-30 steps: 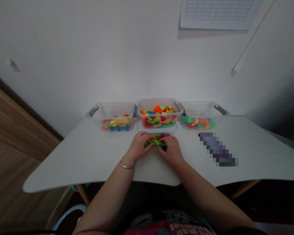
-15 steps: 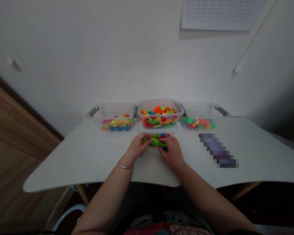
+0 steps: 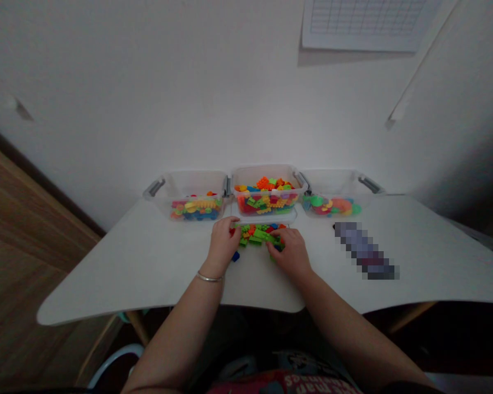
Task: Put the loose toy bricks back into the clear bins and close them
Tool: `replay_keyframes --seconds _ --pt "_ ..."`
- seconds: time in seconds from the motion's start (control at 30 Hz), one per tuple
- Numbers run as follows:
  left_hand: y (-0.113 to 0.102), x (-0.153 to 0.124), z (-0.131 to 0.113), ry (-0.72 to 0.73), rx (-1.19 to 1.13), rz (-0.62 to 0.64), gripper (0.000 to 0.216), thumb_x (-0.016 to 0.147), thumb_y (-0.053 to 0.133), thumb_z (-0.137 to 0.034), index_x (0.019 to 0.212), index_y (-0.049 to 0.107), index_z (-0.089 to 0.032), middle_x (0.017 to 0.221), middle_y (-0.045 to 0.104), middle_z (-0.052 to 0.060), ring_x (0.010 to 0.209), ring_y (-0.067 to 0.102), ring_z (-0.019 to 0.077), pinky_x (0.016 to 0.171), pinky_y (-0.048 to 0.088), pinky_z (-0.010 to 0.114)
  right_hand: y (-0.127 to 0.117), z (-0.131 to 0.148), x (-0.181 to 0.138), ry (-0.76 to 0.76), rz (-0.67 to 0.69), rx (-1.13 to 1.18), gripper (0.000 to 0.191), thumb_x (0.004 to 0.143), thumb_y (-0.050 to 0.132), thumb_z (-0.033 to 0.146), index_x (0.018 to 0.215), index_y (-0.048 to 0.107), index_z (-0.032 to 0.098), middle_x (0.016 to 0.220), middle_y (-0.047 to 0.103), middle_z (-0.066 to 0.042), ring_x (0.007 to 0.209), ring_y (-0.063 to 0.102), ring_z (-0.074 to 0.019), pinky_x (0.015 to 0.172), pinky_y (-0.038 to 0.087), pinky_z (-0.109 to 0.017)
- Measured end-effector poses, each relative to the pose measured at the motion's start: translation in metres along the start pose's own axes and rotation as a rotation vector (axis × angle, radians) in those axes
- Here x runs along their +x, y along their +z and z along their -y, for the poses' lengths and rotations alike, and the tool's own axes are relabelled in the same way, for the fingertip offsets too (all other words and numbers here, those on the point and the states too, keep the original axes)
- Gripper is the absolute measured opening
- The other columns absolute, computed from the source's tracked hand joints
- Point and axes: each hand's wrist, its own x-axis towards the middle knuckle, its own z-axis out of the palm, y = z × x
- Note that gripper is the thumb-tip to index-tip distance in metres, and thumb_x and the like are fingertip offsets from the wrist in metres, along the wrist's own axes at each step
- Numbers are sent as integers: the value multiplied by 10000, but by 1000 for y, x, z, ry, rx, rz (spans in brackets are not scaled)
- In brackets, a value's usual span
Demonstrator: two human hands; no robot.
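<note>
Here, a pile of bricks (image 3: 258, 235) on the tabletop (image 3: 148, 262) is touched at either end by the left hand (image 3: 224, 242) and right hand (image 3: 291, 250), both loosely curled; a grip cannot be told.

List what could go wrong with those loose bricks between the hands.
A blue brick lies apart beside the left hand; a sweep might knock it off the white table. The brick pile sits close to the middle bin, so the right hand may nudge it.
</note>
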Motion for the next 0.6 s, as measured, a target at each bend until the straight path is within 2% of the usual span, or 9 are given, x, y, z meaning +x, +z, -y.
replay_keyframes --seconds 0.17,0.23,0.37,0.43,0.6 --pt "10 -1 11 -21 101 60 229 797 523 -116 954 673 -186 1019 708 86 1028 626 248 994 467 440 -14 -2 31 66 -181 165 234 815 589 392 927 672 203 897 695 -84 857 612 -242 799 493 -410" --pt "12 -2 12 -16 93 81 248 796 527 -113 988 669 -183 1037 704 92 1038 627 246 997 469 437 -24 -2 57 82 -241 237 297 817 576 422 988 670 199 937 696 -81 841 613 -225 782 497 -393" --pt "13 -4 13 -41 41 77 325 802 557 -142 1121 619 -158 1119 682 119 1068 625 251 996 480 439 -38 -1 119 105 -278 298 368 822 561 483 1026 664 195 908 691 -60 767 609 -191 733 497 -348" --pt "13 -4 13 -53 11 72 334 810 560 -154 1141 604 -157 1132 678 118 1071 627 245 994 486 431 -38 0 147 93 -258 274 364 822 562 489 989 667 184 883 695 -60 777 615 -195 745 495 -344" --pt "14 -3 16 -52 -38 73 329 808 563 -154 1135 596 -171 1137 676 115 1054 644 240 981 495 443 -24 1 189 152 -45 62 299 824 609 419 990 688 183 923 716 -63 826 639 -201 789 485 -333"
